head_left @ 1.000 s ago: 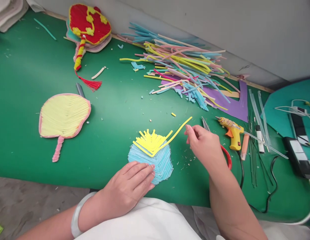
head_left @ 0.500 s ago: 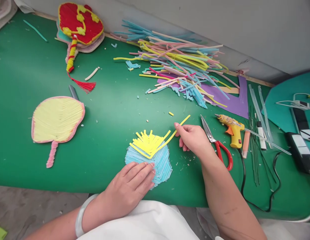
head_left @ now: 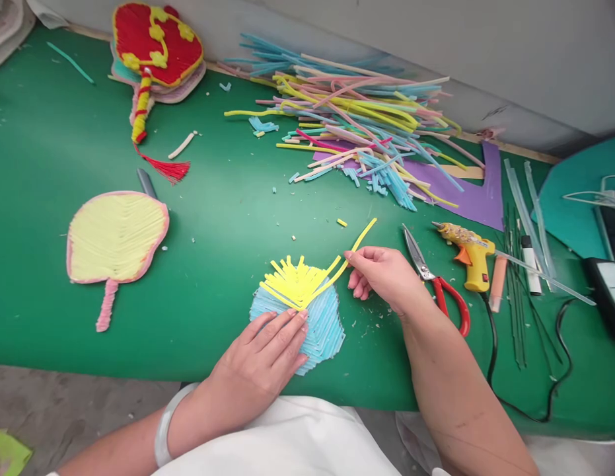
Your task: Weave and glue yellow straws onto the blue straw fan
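Observation:
A light blue panel (head_left: 323, 340) covered in pipe cleaner strips lies near the table's front edge. On its upper part, yellow pipe cleaner pieces (head_left: 294, 281) fan out in a V pattern. My left hand (head_left: 267, 350) rests flat on the panel, its fingertips at the bottom point of the yellow fan. Between the thumb and forefinger of my right hand (head_left: 369, 274) is a long yellow pipe cleaner (head_left: 365, 233); its lower end runs along the fan's right side to the fingertips of my left hand, and its free end points up and right.
Red-handled scissors (head_left: 429, 274) and a yellow glue gun (head_left: 468, 254) lie at the right, the gun's black cord (head_left: 493, 357) trailing frontward. A pile of coloured pipe cleaners (head_left: 347, 106) is at the back. At left are a pale yellow fan (head_left: 117, 238) and a red fan (head_left: 156, 43).
My left fingertips have slid up slightly to the point of the yellow fan. My right thumb and forefinger sit a little lower along the yellow pipe cleaner. The view has shifted slightly.

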A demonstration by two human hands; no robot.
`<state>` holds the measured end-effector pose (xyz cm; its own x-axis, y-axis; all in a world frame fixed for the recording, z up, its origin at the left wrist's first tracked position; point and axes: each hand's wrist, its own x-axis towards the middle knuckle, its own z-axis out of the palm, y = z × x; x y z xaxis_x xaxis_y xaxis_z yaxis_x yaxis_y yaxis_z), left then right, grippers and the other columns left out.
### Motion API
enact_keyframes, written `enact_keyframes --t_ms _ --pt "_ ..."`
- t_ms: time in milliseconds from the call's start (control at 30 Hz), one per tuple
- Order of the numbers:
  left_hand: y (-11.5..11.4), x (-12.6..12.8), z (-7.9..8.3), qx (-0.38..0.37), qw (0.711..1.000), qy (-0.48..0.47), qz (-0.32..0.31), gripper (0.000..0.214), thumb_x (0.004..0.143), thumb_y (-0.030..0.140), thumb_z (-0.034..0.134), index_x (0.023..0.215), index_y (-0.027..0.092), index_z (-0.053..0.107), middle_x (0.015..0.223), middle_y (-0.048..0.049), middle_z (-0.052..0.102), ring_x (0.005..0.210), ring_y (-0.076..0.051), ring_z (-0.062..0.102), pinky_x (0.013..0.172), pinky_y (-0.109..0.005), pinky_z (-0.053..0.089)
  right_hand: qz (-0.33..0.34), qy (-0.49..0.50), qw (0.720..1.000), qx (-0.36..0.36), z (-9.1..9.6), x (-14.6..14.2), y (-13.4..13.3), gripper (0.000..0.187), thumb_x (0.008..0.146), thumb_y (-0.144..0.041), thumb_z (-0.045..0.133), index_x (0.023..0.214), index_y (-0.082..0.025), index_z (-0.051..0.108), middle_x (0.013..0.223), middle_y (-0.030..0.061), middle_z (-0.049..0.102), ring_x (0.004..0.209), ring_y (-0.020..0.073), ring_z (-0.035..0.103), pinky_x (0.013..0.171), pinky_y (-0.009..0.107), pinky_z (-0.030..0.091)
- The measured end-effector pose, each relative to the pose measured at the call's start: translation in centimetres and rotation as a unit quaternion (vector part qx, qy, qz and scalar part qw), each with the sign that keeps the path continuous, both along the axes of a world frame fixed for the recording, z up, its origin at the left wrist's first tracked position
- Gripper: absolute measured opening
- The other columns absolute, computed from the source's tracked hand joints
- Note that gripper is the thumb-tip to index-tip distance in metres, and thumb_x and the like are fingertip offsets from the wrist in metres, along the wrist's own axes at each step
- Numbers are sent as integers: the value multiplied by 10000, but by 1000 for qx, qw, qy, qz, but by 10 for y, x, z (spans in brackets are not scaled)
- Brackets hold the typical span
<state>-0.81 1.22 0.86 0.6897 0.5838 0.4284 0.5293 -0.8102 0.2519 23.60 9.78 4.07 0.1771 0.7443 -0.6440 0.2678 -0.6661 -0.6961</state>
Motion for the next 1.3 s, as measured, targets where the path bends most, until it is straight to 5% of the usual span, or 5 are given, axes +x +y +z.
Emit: enact_keyframes --t_ms 700,1100,1300 --pt "-2 1 2 -32 999 11 20 279 987 254 581 1219 116 649 1315 -112 679 1242 -232 609 1079 -400 413 -5 4 1000 13 -3 2 -1 291 966 -267 563 687 -191 543 468 -4 618 343 112 564 329 188 467" --pt "-2 3 1 -49 998 12 30 295 950 298 633 1194 139 681 1317 -101 677 1349 -333 514 1191 -549 247 0 2 1000 6 -1 1 -1 296 975 -272 547 690 -197 528 461 -14 614 340 114 562 330 192 468" --pt "-4 3 1 -35 998 -4 54 280 940 303 652 1176 159 694 1296 -75 695 1270 -277 577 1175 -476 241 4 -2 1000 5 1 1 0 316 981 -259 538 672 -199 510 459 -12 613 340 115 562 326 191 463"
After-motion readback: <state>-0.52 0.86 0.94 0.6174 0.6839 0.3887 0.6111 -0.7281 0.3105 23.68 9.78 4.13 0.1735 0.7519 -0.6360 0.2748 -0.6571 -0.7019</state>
